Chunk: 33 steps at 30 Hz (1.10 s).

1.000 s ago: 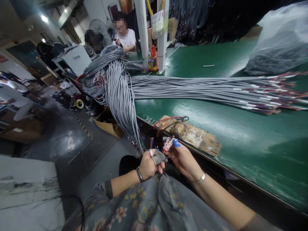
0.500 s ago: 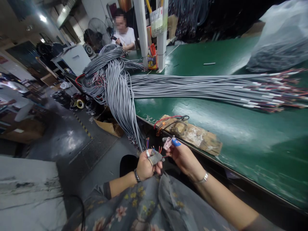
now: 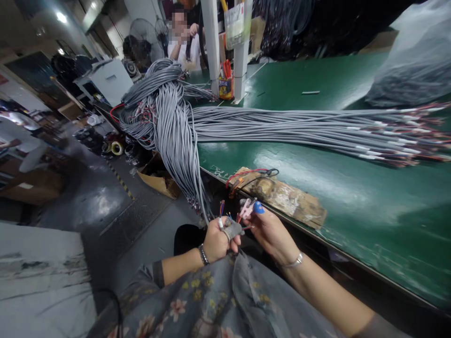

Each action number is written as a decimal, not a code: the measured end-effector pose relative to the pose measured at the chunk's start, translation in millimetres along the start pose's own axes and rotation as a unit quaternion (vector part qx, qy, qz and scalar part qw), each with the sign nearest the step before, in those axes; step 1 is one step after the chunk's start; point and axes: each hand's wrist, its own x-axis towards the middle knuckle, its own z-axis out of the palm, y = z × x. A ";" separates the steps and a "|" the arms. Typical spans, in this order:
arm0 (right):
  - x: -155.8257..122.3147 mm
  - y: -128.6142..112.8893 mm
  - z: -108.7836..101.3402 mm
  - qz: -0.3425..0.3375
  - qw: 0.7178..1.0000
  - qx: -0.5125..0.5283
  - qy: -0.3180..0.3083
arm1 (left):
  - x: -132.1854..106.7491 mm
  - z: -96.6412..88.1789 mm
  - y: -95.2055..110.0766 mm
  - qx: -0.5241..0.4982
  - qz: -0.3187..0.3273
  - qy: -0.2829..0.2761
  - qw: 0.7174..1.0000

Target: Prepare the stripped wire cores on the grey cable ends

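Note:
In my lap, just off the table's front edge, my left hand (image 3: 214, 240) is closed around a grey cable's end. Its white sleeve (image 3: 221, 223) and coloured wires (image 3: 221, 208) poke up past the fingers, and grey wrapping covers one digit. My right hand (image 3: 275, 234), blue wrapping on its thumb, pinches a small pink clip-like piece (image 3: 247, 209) close to the wires. Fingers hide part of that piece. Behind my hands hangs a thick bundle of grey cables (image 3: 178, 126), drooping over the table edge.
More grey cables (image 3: 268, 124) stretch across the green table (image 3: 352, 197), bare wire ends at the right. A worn wooden block (image 3: 292, 202) with red and black leads lies at the near edge. A plastic bag (image 3: 416, 70) sits far right. A co-worker (image 3: 185, 49) is behind the post (image 3: 241, 70).
My hands have shifted slightly to the right and stay close together, the pink piece still in the right one. Across the table, the co-worker has raised a hand toward the head.

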 end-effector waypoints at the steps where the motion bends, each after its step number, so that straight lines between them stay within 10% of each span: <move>1: 0.3 0.3 0.2 -0.001 1.000 0.001 0.001 | -0.2 0.3 -0.1 0.000 -0.001 0.000 1.000; 24: -5.0 -3.0 0.1 0.001 1.000 -0.012 -0.010 | -3.5 -6.1 -4.8 -0.017 0.037 0.031 0.999; 33: -10.6 -8.9 -0.9 0.145 0.977 -0.085 -0.130 | -2.5 -8.5 -4.3 0.019 0.020 -0.006 1.000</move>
